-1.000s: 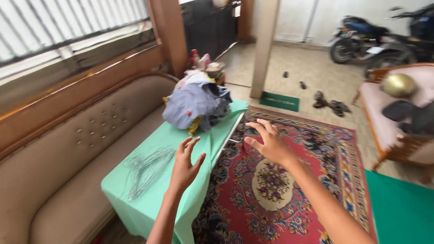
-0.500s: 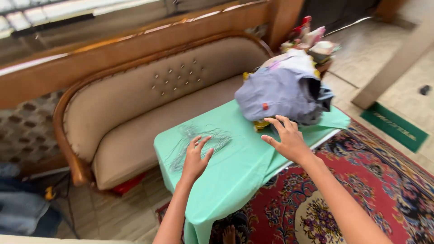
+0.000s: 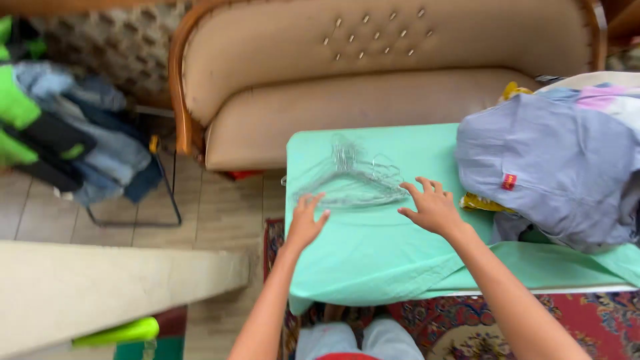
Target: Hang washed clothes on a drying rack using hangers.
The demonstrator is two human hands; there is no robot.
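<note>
Mint-green cloth (image 3: 373, 253) covers the tabletop, now seen square-on from above; half a second ago it ran diagonally across the view, and a second ago the camera looked along it toward a doorway. Doorway, motorbikes and most of the red rug have dropped out of view. New at the left: a rack of hanging clothes (image 3: 60, 147) and a pale beam (image 3: 113, 293) across the lower left corner.

Both hands have come forward since the earlier frames, from hovering over the near edge to the bundle of wire hangers (image 3: 350, 177), which lies on the cloth near its left end. Left hand (image 3: 305, 223) sits at the near-left edge of the bundle, fingers spread and open, fingertips at the lowest wires; contact looks likely but cannot tell for sure. Right hand (image 3: 433, 208) is at the bundle's right end, palm down, fingers splayed, index tip touching or just short of the wire ends. Neither hand is closed on anything.

Pile of laundry (image 3: 553, 167), grey-blue shirt on top with some yellow fabric under it, lies on the right part of the tabletop, just beside the right hand, not touching it. Beige sofa (image 3: 373, 73) stands behind the tabletop. Rug (image 3: 573, 327) shows only at the lower right.
</note>
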